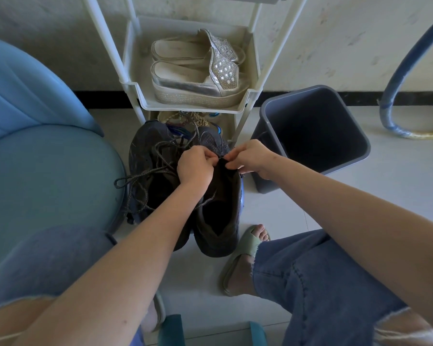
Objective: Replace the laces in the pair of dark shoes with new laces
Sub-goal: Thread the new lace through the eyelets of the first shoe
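At the far left of the frame a blue cushioned seat [43, 156] fills the edge. Just right of it, at centre frame on the pale floor [360, 196], stands the pair of dark shoes, toes pointing up-frame toward a white shoe rack [135, 88] that carries silver platform sandals [198, 71].

The left-hand shoe [145, 156] is worn and dusty, its upper a faded charcoal; its grey speckled lace [140, 176] lies loose, spilling in slack loops over the tongue and down the side toward the seat. The right-hand shoe [220, 216] is just as dark, its opening wide.

The left hand [195, 168] and the right hand [253, 158] meet over the right-hand shoe's tongue. Both sets of fingers are pinched together on something small and dark at the top of the tongue; it looks like a lace end or the tongue's edge, though I cannot tell which.

Right of the shoes stands an open grey bin [315, 136].

The likely snags: the slack loops could catch or knot while the lace is pulled, since they cross one another, and a hard tug through a tight eyelet might fray the tip or tip the shoe over.
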`<state>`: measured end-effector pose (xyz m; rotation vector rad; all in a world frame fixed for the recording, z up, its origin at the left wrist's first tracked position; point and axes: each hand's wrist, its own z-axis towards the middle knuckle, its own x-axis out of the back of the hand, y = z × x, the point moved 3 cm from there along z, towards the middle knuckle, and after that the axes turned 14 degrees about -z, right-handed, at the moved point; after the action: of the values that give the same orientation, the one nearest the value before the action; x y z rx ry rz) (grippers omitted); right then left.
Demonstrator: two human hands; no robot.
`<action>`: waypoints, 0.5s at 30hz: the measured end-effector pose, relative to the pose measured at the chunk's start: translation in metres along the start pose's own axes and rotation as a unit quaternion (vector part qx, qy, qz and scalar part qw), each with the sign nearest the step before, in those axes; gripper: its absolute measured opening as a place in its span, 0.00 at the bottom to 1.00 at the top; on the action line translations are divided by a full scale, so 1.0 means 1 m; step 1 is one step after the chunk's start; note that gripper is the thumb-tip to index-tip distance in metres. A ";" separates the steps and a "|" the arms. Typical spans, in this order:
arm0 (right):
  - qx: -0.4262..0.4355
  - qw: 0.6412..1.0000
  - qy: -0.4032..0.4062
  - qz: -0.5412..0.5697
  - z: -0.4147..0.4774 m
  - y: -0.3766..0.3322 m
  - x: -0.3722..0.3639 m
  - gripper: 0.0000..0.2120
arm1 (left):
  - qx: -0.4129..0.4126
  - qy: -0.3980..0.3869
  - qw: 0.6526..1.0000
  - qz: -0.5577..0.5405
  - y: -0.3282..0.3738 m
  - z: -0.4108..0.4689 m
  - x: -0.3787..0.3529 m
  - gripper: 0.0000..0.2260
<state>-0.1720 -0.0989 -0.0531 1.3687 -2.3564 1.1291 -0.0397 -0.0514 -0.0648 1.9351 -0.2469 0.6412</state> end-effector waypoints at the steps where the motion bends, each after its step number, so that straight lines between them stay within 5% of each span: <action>1: 0.000 1.000 0.002 -0.004 0.000 0.000 0.000 0.09 | -0.002 -0.004 1.000 0.007 0.000 0.000 0.000 0.04; 15: 0.012 1.000 -0.011 -0.002 -0.003 -0.005 0.002 0.07 | -0.001 0.005 1.000 0.008 0.005 -0.006 -0.004 0.04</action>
<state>-0.1697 -0.0991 -0.0471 1.3997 -2.3616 1.1504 -0.0469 -0.0491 -0.0612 1.9303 -0.2573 0.6601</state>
